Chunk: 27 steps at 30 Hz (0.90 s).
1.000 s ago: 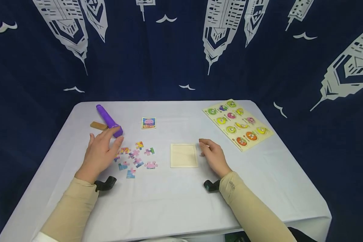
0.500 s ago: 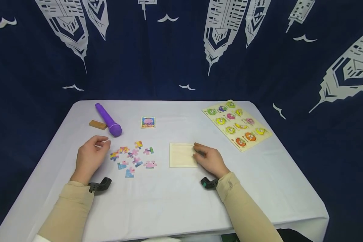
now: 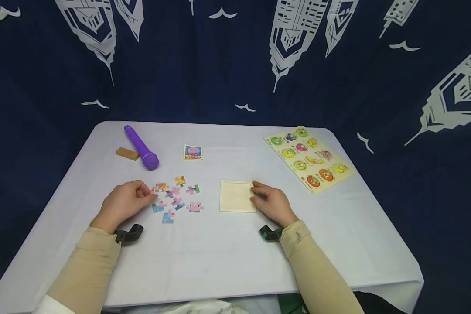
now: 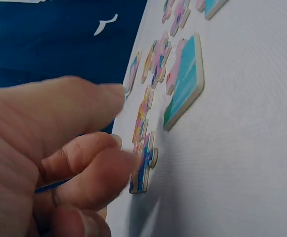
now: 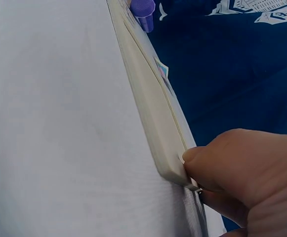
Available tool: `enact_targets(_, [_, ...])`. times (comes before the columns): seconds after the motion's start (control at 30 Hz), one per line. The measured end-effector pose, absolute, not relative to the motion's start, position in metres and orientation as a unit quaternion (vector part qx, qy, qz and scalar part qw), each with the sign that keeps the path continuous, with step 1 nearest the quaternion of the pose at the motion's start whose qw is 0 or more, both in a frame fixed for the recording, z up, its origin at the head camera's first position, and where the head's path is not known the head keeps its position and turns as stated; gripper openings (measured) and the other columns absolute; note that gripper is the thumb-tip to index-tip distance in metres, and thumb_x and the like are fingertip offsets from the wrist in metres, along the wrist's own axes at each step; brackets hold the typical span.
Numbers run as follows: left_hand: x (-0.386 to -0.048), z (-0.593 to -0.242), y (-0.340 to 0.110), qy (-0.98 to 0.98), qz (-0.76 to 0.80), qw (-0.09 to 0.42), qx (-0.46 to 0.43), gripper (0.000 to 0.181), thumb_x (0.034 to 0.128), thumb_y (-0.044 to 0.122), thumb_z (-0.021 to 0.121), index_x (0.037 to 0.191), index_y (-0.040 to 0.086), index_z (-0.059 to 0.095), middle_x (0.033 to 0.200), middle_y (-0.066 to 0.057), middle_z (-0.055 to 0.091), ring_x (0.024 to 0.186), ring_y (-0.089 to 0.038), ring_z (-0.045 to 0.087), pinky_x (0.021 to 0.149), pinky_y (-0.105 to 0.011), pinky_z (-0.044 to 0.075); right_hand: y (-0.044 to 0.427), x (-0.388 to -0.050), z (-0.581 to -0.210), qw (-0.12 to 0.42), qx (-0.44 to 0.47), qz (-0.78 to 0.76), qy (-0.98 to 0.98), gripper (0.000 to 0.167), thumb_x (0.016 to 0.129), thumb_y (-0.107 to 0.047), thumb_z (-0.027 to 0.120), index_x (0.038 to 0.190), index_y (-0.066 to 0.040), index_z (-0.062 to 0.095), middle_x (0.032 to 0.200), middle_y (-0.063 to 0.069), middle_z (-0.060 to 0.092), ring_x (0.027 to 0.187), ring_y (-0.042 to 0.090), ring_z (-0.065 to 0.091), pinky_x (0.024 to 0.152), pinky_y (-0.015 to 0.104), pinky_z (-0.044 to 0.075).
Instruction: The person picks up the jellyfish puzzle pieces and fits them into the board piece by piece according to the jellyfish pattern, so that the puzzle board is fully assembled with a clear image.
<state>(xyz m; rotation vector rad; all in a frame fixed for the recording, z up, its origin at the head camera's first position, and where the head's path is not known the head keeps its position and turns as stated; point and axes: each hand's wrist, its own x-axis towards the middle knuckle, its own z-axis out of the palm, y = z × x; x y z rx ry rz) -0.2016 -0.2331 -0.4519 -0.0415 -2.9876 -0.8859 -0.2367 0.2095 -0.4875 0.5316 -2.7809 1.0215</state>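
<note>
My left hand (image 3: 122,205) is beside the left end of a cluster of small jigsaw pieces (image 3: 195,207). Seen from the left wrist, its thumb and fingers (image 4: 66,111) stand apart, a fingertip close to or touching a pink, yellow and blue piece (image 4: 144,165); contact is unclear. My right hand (image 3: 274,205) grips the right edge of a square pale wooden tray (image 3: 237,197), which lies flat. In the right wrist view, the thumb (image 5: 210,165) presses on the tray's corner (image 5: 175,170), with fingers at its outer side.
A purple microphone (image 3: 142,148) lies at the back left against a brown block (image 3: 127,153). Behind the pieces is a small picture card (image 3: 192,152). At the back right lies a yellow board with fruit pictures (image 3: 308,160). A dark blue printed curtain (image 3: 204,65) hangs behind.
My left hand has come away from the microphone, towards me and then right to the pieces. My right hand has moved slightly left onto the tray's edge.
</note>
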Motion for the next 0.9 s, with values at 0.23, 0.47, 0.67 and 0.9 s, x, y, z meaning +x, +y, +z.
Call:
enact_targets(0.23, [-0.199,-0.456,-0.233,-0.958,-0.286,-0.021,-0.020,0.033,0.0900,0.046,0.076,0.087,0.013,0.070,0.067,0.001,0.059,0.065,-0.018,0.053,0.057,-0.032,0.040,0.208,-0.234,-0.493,0.063,0.172,0.338,-0.923,0.033,0.093,-0.020,0.074,0.122,-0.004,0.075,0.141,0.006,0.065,0.132,0.029,0.061,0.108,0.047,0.048])
enact_targets(0.47, [-0.198,-0.453,-0.229,-0.959,-0.282,-0.012,-0.025,0.023,0.0978,0.034,0.068,0.093,0.011,0.072,0.065,0.001,0.057,0.063,-0.017,0.051,0.056,-0.031,0.038,0.209,-0.236,-0.491,0.064,0.175,0.341,-0.921,0.033,0.093,-0.019,0.074,0.122,-0.004,0.074,0.141,0.007,0.065,0.132,0.030,0.060,0.109,0.048,0.047])
enact_targets(0.67, [-0.198,-0.448,-0.223,-0.955,-0.295,-0.011,-0.038,0.020,0.0994,0.029,0.066,0.097,0.010,0.072,0.067,0.001,0.059,0.062,-0.017,0.050,0.057,-0.030,0.038,0.210,-0.239,-0.489,0.068,0.178,0.339,-0.921,0.033,0.093,-0.019,0.074,0.123,-0.005,0.074,0.142,0.006,0.065,0.133,0.029,0.060,0.109,0.048,0.047])
enact_targets(0.9, [-0.197,-0.449,-0.221,-0.963,-0.262,-0.039,-0.049,0.034,0.0883,0.040,0.080,0.106,0.012,0.071,0.083,0.002,0.065,0.077,-0.018,0.057,0.068,-0.031,0.043,0.211,-0.238,-0.487,0.062,0.174,0.350,-0.918,0.032,0.093,-0.018,0.074,0.122,-0.005,0.075,0.141,0.006,0.065,0.133,0.029,0.060,0.109,0.047,0.047])
